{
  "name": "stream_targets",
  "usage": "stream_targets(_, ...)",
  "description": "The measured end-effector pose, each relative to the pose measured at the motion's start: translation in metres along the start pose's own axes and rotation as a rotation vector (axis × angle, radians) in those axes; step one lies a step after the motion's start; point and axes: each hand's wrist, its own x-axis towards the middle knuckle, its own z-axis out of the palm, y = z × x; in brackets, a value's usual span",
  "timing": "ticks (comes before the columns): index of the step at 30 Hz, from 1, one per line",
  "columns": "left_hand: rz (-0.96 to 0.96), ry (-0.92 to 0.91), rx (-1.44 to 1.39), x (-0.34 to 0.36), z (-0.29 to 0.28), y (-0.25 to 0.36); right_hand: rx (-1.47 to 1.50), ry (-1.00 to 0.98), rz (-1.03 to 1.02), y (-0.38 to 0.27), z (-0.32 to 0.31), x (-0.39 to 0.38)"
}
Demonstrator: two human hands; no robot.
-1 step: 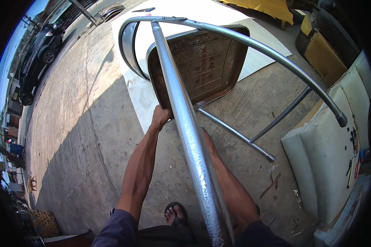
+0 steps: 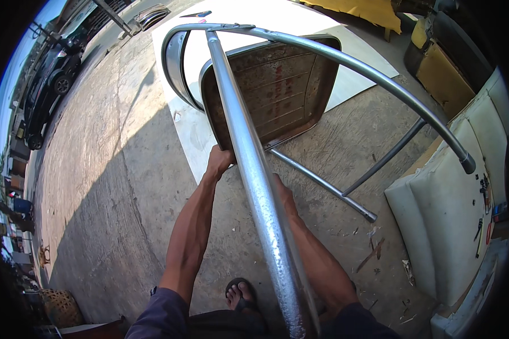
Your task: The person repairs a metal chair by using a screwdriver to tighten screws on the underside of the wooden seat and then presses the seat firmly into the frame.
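Fingers of the left hand [image 2: 219,161] are bent tight on the rim at the near left corner of the seat [image 2: 294,85], tips hidden; the right hand [image 2: 284,192] is partly behind a thick steel tube [image 2: 266,214], so I cannot tell how far its fingers are open or what they hold; concrete ground [image 2: 113,226] runs below, sunlit at left, shaded nearer; a dark car [image 2: 54,85] stands far left; a white sheet [image 2: 350,83] lies flat beyond the hands; the chair [image 2: 240,113] is tilted over the sheet, its seat's brown underside facing the person, its curved back [image 2: 175,68] near the sheet's left edge, its legs reaching past the near right edge; a pale cushion [image 2: 430,226] sits at right, small tools [image 2: 479,230] along its right edge; a knife-like tool [image 2: 198,15] lies at the sheet's far edge.
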Motion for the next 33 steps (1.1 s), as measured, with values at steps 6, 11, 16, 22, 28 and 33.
stream_targets(6,0.066,-0.023,-0.038,-0.008,0.017,0.023,-0.022,-0.055,0.150,0.024,-0.004,-0.002)
stream_targets(11,0.008,0.008,0.041,-0.014,0.001,0.024,0.297,-0.167,0.475,-0.009,-0.011,-0.002)
stream_targets(16,0.001,-0.018,-0.017,-0.005,-0.003,0.002,-0.510,0.071,-0.276,-0.008,-0.008,-0.014)
stream_targets(22,-0.033,-0.004,0.015,-0.007,0.012,0.003,0.045,0.035,-0.081,0.043,0.003,0.002)
stream_targets(28,0.002,0.059,-0.028,-0.014,0.009,0.004,0.195,-0.118,0.202,-0.009,-0.028,0.013)
stream_targets(33,0.076,0.182,-0.217,-0.020,0.025,-0.005,-0.586,0.150,-0.538,-0.005,0.000,-0.017)
